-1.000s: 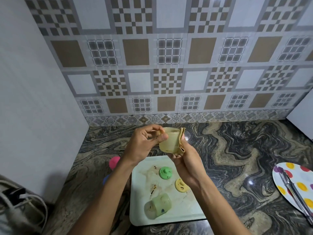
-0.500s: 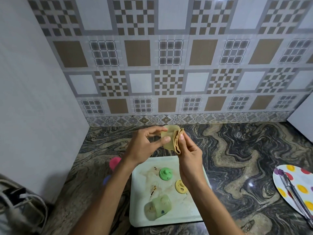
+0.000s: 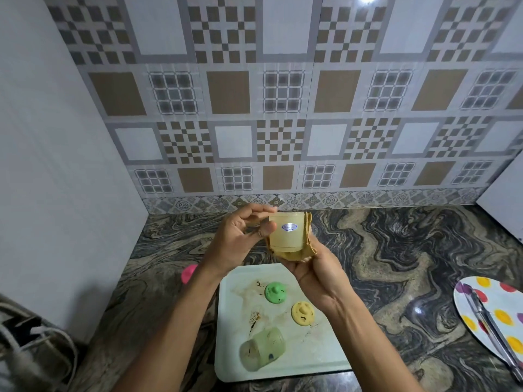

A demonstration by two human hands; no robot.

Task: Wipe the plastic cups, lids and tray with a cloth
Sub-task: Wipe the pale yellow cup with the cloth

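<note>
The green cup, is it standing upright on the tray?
No, the green cup lies on its side on the tray, near its front edge.

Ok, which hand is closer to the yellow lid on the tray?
Right. The right hand, cradling the cup in the cloth, hovers just above the yellow lid; the left hand grips the cup's rim farther up and left.

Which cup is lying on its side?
The green cup, on the tray near its front edge. The left hand holds the yellow cup above the tray; the right hand grips the cloth.
</note>
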